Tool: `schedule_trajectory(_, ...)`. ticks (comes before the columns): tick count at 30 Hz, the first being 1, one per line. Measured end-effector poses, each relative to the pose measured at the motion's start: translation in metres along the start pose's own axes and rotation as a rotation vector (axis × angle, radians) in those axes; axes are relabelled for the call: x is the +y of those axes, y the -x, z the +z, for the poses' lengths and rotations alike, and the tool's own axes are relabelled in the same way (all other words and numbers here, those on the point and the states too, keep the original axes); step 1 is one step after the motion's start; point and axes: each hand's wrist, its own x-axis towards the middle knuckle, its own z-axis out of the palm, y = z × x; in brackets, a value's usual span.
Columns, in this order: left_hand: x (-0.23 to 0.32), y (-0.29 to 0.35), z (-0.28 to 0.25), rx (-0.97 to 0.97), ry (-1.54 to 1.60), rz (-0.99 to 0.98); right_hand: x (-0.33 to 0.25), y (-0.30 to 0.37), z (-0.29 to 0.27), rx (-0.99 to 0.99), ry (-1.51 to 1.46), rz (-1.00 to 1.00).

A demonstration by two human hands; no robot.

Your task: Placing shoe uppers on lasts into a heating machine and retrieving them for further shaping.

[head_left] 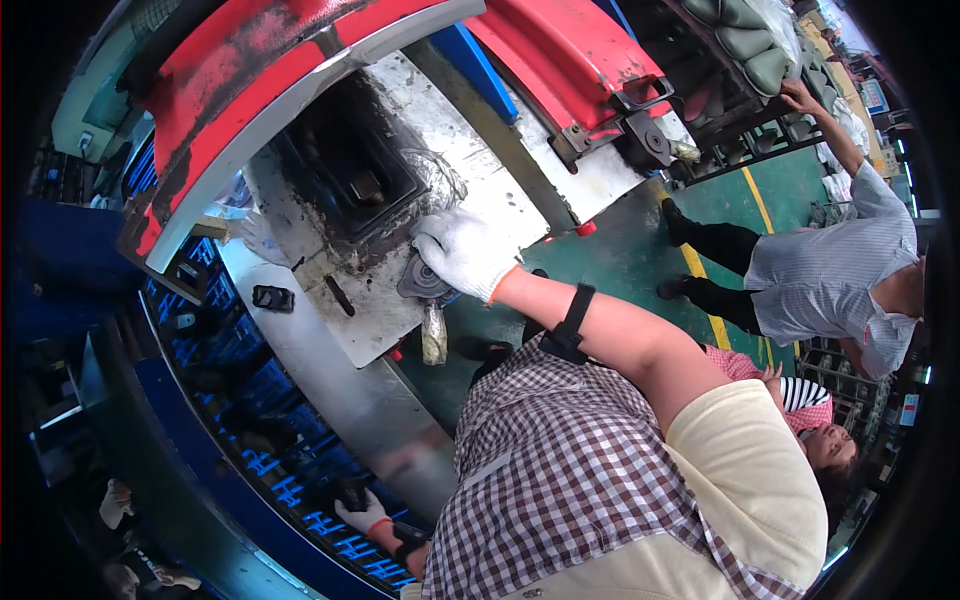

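Observation:
My right hand (465, 252), in a white knitted glove, lies over the white metal machine top (490, 195). Its fingers curl onto a grey metal latch (422, 278), whose handle (433, 335) is wrapped in yellowish tape. Beside the hand is a dark rectangular recess (365, 185) with a small metal block in it, under a worn red cover (250, 85). At the lower left, my gloved left hand (366, 512) is closed round a small dark object (350, 494), whose kind I cannot make out, over a rack with blue pegs (290, 490).
A small black device (273, 298) rests on the metal ledge. A second red-covered station (560, 60) has a similar latch (655, 140). At the right, a person in a striped shirt (825, 270) reaches toward a shelf of grey-green shoe-shaped pieces (750, 45). Another person (815, 420) is behind my shoulder.

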Motion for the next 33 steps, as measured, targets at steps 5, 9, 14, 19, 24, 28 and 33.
schedule_trajectory(5,-0.003,0.123,0.055,-0.399,-0.082,-0.026,-0.010,-0.008,0.009,-0.069,0.148,-0.044)
schedule_trajectory(9,-0.014,0.182,0.139,-0.886,-0.047,-0.193,-0.072,0.003,0.006,-0.077,-0.265,-0.500)
schedule_trajectory(14,-0.038,0.214,0.248,-1.220,-0.262,-0.210,-0.125,0.016,0.021,-0.412,-0.916,-0.038)
schedule_trajectory(19,-0.031,0.325,0.335,-1.291,-0.782,0.563,-0.082,-0.049,0.010,-0.195,-1.384,0.301)
schedule_trajectory(24,0.005,0.375,0.335,-1.218,-0.551,0.876,-0.055,-0.135,0.021,0.048,-0.496,0.197)
schedule_trajectory(28,0.036,0.401,0.344,-1.199,-0.245,1.380,-0.047,-0.163,0.050,0.042,0.165,0.157)
schedule_trajectory(33,0.081,0.435,0.390,-1.134,-0.230,1.693,-0.049,-0.158,0.063,-0.070,0.323,0.133)
